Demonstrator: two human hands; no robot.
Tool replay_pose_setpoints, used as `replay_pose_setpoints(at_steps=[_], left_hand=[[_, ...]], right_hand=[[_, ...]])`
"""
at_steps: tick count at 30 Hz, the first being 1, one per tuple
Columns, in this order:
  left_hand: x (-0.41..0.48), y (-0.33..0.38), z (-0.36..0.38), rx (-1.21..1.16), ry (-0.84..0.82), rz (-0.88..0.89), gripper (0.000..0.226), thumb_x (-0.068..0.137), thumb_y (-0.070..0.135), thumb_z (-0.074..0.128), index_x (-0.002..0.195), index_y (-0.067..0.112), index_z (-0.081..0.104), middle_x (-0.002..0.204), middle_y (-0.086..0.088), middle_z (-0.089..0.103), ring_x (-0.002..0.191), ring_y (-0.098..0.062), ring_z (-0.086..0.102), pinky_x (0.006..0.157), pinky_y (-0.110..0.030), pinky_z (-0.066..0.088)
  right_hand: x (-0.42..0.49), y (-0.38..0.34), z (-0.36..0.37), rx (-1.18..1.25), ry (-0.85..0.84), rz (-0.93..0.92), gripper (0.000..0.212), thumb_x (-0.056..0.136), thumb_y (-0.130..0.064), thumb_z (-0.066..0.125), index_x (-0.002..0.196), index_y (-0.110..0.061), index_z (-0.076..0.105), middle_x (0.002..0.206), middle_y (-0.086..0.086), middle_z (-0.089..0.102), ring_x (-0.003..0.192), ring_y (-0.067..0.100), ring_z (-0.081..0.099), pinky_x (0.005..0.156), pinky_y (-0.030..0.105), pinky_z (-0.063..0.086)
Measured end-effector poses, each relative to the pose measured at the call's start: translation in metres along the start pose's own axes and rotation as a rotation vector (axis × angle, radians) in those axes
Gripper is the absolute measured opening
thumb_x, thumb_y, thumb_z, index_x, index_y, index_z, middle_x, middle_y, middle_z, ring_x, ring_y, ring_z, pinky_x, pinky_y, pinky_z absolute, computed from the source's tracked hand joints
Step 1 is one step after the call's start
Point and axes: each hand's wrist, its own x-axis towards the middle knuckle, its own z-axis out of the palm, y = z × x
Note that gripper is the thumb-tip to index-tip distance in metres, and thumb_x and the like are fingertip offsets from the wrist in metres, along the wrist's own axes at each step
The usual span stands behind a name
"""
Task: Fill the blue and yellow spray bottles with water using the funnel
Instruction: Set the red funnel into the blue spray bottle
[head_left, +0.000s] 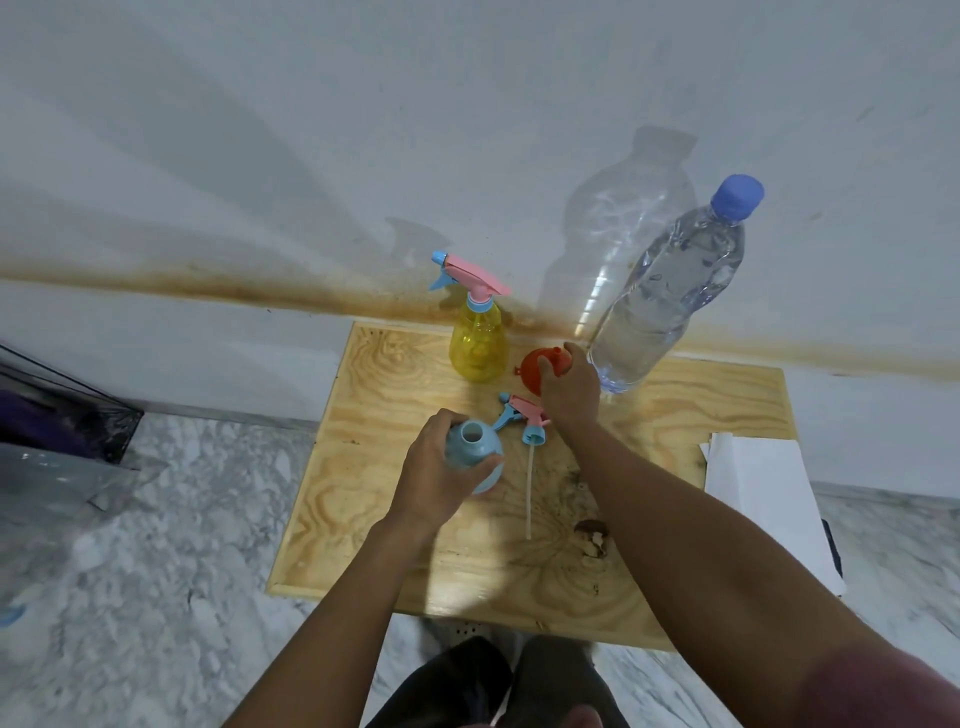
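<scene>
Funnel (530, 376) is gripped by the right hand (571, 389); the uncapped blue bottle (470, 444) is clasped on the desk (389, 519) by the left hand (436, 467).

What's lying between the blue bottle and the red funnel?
The detached pink-and-blue spray head lies there on the wooden board, shown in the head view.

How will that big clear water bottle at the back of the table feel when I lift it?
The water bottle looks nearly full, so probably heavy. Its thin clear wall may flex when squeezed. Tall on a narrow base, it could tip if nudged; its blue cap is on.
</scene>
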Motion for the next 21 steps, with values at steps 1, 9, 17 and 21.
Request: replay_pose_setpoints(at_steps=[1, 9, 17, 21], left_hand=[[0.0, 0.0, 0.0, -0.002, 0.0, 0.0, 0.044, 0.069, 0.031, 0.087, 0.099, 0.025, 0.055, 0.096, 0.01, 0.063, 0.092, -0.007, 0.059, 0.073, -0.022, 0.048], [-0.001, 0.003, -0.001, -0.028, -0.018, -0.023, 0.046, 0.069, 0.032, 0.087, 0.103, 0.025, 0.055, 0.099, 0.01, 0.064, 0.095, -0.008, 0.06, 0.076, -0.024, 0.051], [-0.008, 0.014, -0.011, 0.021, -0.045, -0.019, 0.092, 0.066, 0.044, 0.088, 0.142, 0.024, 0.041, 0.136, 0.013, 0.044, 0.118, -0.005, 0.047, 0.094, -0.02, 0.041], [-0.011, 0.038, -0.037, 0.066, 0.023, 0.15, 0.085, 0.075, 0.047, 0.081, 0.147, 0.033, 0.038, 0.146, 0.017, 0.039, 0.126, 0.002, 0.042, 0.092, -0.008, 0.036]], right_hand=[[0.004, 0.001, 0.0, 0.004, 0.003, -0.004, 0.041, 0.097, -0.028, 0.055, 0.135, -0.012, 0.055, 0.13, 0.013, 0.061, 0.121, 0.029, 0.055, 0.098, 0.034, 0.042], [0.003, -0.01, -0.015, 0.056, 0.1, -0.08, 0.025, 0.096, -0.023, 0.058, 0.115, -0.01, 0.068, 0.111, 0.011, 0.069, 0.106, 0.027, 0.061, 0.089, 0.027, 0.041], [-0.054, -0.042, -0.064, 0.057, 0.151, -0.319, 0.026, 0.091, -0.038, 0.067, 0.11, -0.021, 0.071, 0.103, -0.006, 0.064, 0.087, 0.007, 0.061, 0.074, 0.017, 0.046], [-0.073, -0.062, -0.089, 0.133, -0.071, -0.381, 0.025, 0.09, -0.032, 0.07, 0.107, -0.014, 0.075, 0.097, -0.007, 0.071, 0.088, -0.002, 0.064, 0.078, 0.012, 0.048]])
